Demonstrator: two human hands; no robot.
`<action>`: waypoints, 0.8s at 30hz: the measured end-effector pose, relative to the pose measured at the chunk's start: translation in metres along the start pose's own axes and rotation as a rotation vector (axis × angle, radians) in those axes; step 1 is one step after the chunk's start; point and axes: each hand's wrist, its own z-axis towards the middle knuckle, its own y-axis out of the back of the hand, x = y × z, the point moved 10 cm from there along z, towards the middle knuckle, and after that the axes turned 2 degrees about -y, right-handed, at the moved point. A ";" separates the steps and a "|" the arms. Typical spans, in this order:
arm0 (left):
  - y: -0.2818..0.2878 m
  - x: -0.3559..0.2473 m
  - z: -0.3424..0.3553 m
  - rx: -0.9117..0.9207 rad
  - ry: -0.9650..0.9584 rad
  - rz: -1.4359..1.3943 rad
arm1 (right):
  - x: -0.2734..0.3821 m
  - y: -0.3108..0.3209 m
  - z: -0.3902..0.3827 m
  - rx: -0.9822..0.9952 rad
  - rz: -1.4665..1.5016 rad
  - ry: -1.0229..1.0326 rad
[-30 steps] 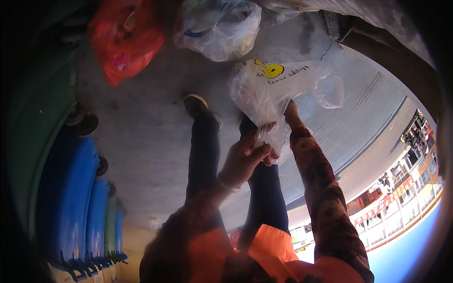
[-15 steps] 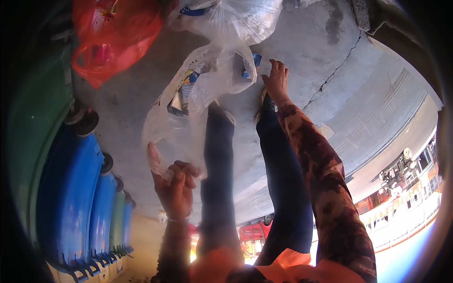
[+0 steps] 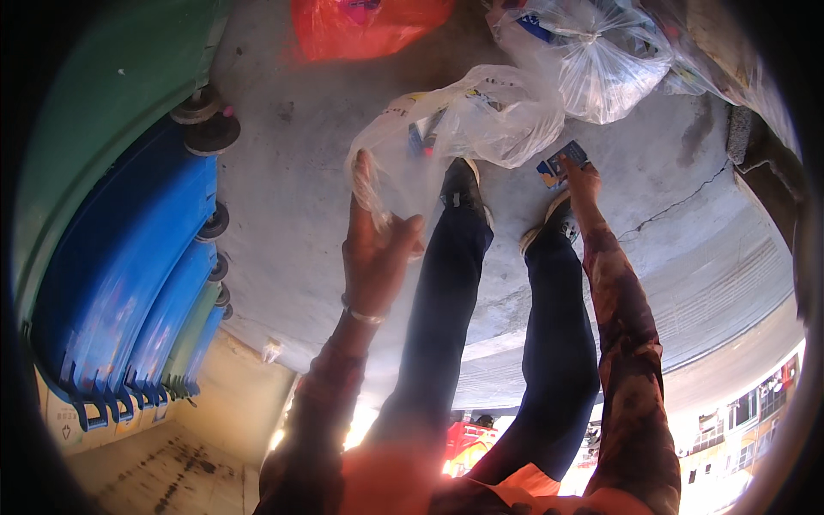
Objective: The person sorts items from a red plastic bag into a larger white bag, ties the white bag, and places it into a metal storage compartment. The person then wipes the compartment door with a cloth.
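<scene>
My left hand (image 3: 378, 232) grips the loose edge of a clear plastic bag (image 3: 506, 120) at the middle of the view, its fingers curled into the film. Some printed packaging (image 3: 422, 130) shows through the bag. My right hand (image 3: 580, 178), at the right, has its fingers on a flat dark-blue packet (image 3: 555, 159) low over the concrete ground, just beside my right shoe (image 3: 565, 221). My left shoe (image 3: 459, 189) stands under the bag's near side.
A red bag (image 3: 360, 30) and a tied clear bag (image 3: 601, 73) lie at the top. Wheeled blue bins (image 3: 112, 257) and green bins (image 3: 81, 73) line the left side. A cracked concrete edge (image 3: 740, 133) runs at the upper right.
My right hand has come from empty to holding the blue packet. My left hand has raised the bag's edge and opened it out. The view has shifted, bags now sitting further right.
</scene>
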 end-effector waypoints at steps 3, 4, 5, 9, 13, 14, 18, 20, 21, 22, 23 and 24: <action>0.015 -0.003 -0.014 -0.059 -0.046 0.021 | 0.078 0.014 -0.116 0.343 0.514 -0.129; 0.014 -0.007 -0.015 -0.068 -0.062 0.035 | 0.116 0.031 -0.157 0.359 0.671 -0.115; 0.011 -0.012 -0.015 -0.076 -0.079 0.048 | 0.153 0.048 -0.189 0.359 0.703 -0.035; -0.001 -0.017 -0.024 -0.031 -0.009 -0.036 | 0.251 0.043 -0.264 0.381 0.756 0.162; 0.001 -0.021 -0.024 -0.007 0.016 -0.057 | 0.257 -0.047 -0.269 0.468 0.543 0.128; 0.005 -0.028 -0.022 -0.018 0.008 -0.047 | 0.254 -0.056 -0.265 0.431 0.354 0.155; 0.031 -0.045 -0.015 -0.040 -0.007 0.060 | 0.282 -0.024 -0.250 0.261 -0.277 0.710; 0.051 -0.041 -0.012 -0.070 0.045 0.078 | 0.281 -0.002 -0.231 0.226 -0.652 0.705; 0.061 -0.036 -0.009 -0.094 0.060 0.068 | 0.280 0.011 -0.220 0.258 -0.775 0.606; 0.072 -0.031 -0.009 -0.126 0.075 0.060 | 0.282 0.024 -0.213 0.296 -0.893 0.508; 0.084 -0.028 -0.007 -0.171 0.067 0.049 | 0.289 0.034 -0.212 0.342 -0.954 0.503; 0.091 -0.023 -0.007 -0.186 0.094 0.053 | 0.289 0.042 -0.206 0.325 -1.044 0.567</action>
